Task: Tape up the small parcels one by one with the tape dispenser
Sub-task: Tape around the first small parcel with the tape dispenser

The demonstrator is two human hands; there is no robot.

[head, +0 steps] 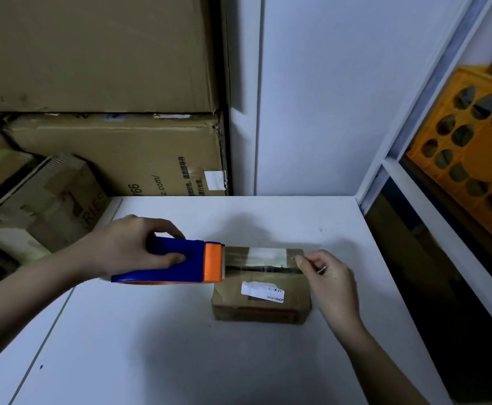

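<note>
Head view shows us mid-strip on one small parcel (261, 287), which sits on the white table (151, 346). Our left hand (130, 247) grips the tape dispenser (180, 263), fingers curled round its blue body, just left of the parcel. Our right hand (323, 276) pinches the free tape end (268, 260) at the parcel's right edge, the clear strip stretched above the top. Next, we judge, we lower the strip, press it flat and tear it off.
</note>
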